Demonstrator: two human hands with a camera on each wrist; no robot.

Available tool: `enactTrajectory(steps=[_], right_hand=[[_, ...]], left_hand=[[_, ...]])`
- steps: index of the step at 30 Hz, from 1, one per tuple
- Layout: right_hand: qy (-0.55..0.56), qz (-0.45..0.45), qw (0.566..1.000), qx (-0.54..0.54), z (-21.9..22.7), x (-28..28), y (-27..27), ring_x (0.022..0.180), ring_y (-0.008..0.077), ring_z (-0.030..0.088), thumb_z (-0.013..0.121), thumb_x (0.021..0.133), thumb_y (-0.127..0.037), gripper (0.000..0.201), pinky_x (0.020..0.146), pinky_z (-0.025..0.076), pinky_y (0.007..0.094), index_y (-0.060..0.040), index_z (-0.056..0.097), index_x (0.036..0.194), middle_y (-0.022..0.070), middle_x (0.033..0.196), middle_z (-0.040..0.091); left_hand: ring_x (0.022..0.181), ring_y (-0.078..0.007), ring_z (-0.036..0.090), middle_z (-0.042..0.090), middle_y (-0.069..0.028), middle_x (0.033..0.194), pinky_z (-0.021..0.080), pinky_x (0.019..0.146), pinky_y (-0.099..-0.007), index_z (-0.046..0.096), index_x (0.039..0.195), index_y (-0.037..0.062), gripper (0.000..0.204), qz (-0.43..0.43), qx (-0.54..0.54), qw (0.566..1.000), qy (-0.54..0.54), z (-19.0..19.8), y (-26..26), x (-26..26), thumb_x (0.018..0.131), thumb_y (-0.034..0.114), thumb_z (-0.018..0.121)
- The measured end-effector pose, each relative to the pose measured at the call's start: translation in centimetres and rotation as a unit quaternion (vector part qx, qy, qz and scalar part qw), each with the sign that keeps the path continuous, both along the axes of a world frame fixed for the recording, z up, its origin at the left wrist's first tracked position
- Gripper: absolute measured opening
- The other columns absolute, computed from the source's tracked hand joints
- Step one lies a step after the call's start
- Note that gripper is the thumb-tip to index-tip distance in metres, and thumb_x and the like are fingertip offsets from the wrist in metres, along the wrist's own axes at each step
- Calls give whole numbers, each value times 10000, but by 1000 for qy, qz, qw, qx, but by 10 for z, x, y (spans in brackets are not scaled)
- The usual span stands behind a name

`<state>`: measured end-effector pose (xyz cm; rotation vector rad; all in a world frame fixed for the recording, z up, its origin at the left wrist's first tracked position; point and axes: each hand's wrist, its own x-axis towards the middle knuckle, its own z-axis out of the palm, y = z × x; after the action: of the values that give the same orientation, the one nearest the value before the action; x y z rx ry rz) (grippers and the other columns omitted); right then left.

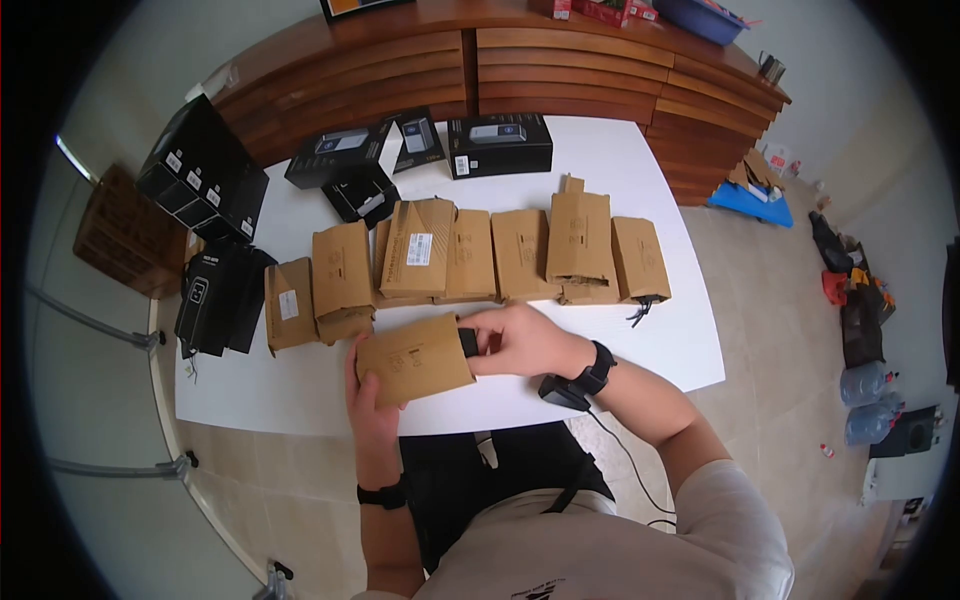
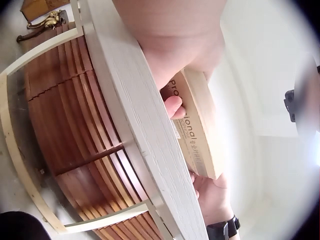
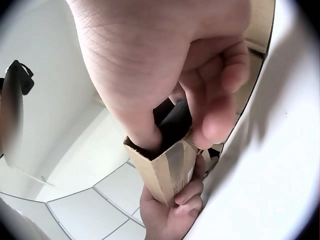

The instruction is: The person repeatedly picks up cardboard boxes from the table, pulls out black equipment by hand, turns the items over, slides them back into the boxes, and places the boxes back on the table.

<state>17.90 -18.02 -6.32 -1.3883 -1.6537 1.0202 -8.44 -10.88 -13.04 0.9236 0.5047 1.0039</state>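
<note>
1. The tan rectangular cardboard box [image 1: 415, 365] I hold is matt brown with darker lettering and symbols; a greyish strip crosses it beside the opening.
2. The black item [image 3: 175, 122] inside it looks dark, with fine lines.
3. My row of tan cardboard boxes [image 1: 520, 255] carries dark print; one striped tan box [image 1: 405, 270] adds slanting dark stripes and a white label [image 1: 418, 250].
4. The flat tabletop [image 1: 680, 340] is white.
5. Of the black rectangular cartons, one [image 1: 500, 160] shows a silvery picture with a blue spot; the tall one [image 1: 215, 150] bears white labels.
6. The slatted wooden cabinet [image 1: 570, 65] is banded reddish-brown.
7. I wear a pale greyish shirt [image 1: 640, 540] with a dark print, and black wrist straps [image 1: 598, 368].
</note>
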Motion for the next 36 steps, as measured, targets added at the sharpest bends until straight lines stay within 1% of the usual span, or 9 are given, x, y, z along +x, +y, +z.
enactTrajectory(steps=[5,7,11,14,19,24,26,29,36], right_hand=[[14,-35,999,7,-3,-2,-5,688,40,589,797,795,-146,457,618,490,214,-5,633,1198,0,787,669],[45,-34,998,3,-10,-5,-2,692,47,590,789,805,-137,431,617,483,213,-17,621,1183,0,819,663],[120,1,992,-33,-10,-8,0,791,61,615,774,822,-104,545,679,496,221,-57,506,1294,15,1032,649],[180,33,983,-15,-30,-10,6,690,93,605,750,794,-156,569,611,482,242,-31,527,1303,44,873,658],[141,38,989,-39,-22,-5,3,821,92,638,716,803,-5,555,720,529,244,-4,523,1323,49,992,662],[240,-20,971,5,-16,0,5,659,57,589,698,775,-63,435,579,469,214,-6,613,1198,3,785,644],[257,-28,966,-22,-14,-1,5,653,41,576,687,785,-53,417,563,454,204,-6,612,1193,-11,782,633],[250,-10,967,-39,-19,-2,6,649,47,574,687,786,-54,418,565,457,206,-3,612,1194,-8,787,638],[164,19,985,-43,-3,-3,-2,839,87,630,703,797,-12,493,741,519,234,-16,572,1273,35,961,666]], left_hand=[[1188,-268,550,484,-109,1367,544,789,-378,319,1483,70,558,85,-40,995,-19,1,-11,5,979,236,493],[1322,-305,458,444,-117,1421,501,955,-432,319,1485,80,549,67,48,995,47,-4,-6,-1,986,240,480],[1223,-267,531,477,-109,1388,532,808,-367,325,1483,81,547,94,16,995,26,3,-7,2,982,237,480],[976,-179,592,550,-99,1281,413,563,-264,355,1461,64,549,77,-7,997,1,11,-11,9,968,262,494],[976,-190,599,559,-104,1271,445,577,-282,384,1444,63,525,77,-4,997,-10,4,-9,7,976,279,488],[974,-218,610,559,-124,1277,485,584,-318,380,1442,42,539,143,-58,986,-61,0,-4,6,993,325,475],[952,-235,616,550,-145,1282,498,577,-335,364,1450,26,562,-22,52,992,-110,-13,2,-5,1001,347,468],[920,-239,617,536,-158,1294,489,558,-328,347,1464,28,562,23,77,993,-86,-8,-5,5,990,283,505],[988,-247,616,508,-151,1338,505,591,-322,302,1488,32,636,44,40,998,-15,3,-9,4,924,149,573]])
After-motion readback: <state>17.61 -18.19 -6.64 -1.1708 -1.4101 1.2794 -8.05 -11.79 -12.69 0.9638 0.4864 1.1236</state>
